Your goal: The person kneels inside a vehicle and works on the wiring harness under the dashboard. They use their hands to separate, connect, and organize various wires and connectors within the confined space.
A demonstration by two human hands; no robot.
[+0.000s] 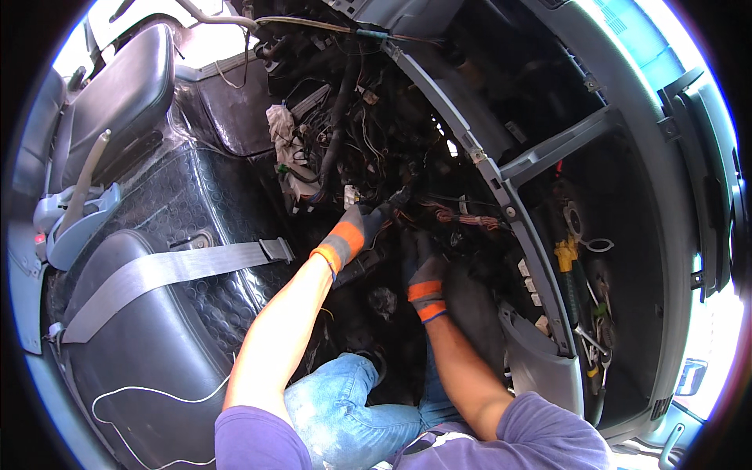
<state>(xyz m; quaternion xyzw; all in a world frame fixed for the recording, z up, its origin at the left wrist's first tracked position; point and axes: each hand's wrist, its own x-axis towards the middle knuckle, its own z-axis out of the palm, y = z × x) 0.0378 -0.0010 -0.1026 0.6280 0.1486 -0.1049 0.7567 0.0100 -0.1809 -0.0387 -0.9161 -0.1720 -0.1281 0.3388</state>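
My left hand (pixel 362 225), in a dark glove with grey and orange bands, reaches into the exposed dashboard, its fingers bent at dark wiring (pixel 399 196) beside a white connector (pixel 350 196); what they hold is unclear. My right hand (pixel 423 264), gloved alike, is lower and to the right, its fingers lost in shadow under a bundle of reddish wires (pixel 466 217). Tangled cables and harnesses (pixel 337 137) fill the open cavity above both hands.
Black seats (pixel 145 329) with a grey belt (pixel 180 260) and a lever (pixel 86 176) stand at left over a studded floor mat (pixel 200 196). A dash frame (pixel 533 262) runs down the right, beside a tray (pixel 627 258) holding tools (pixel 587 345). My knees are at the bottom.
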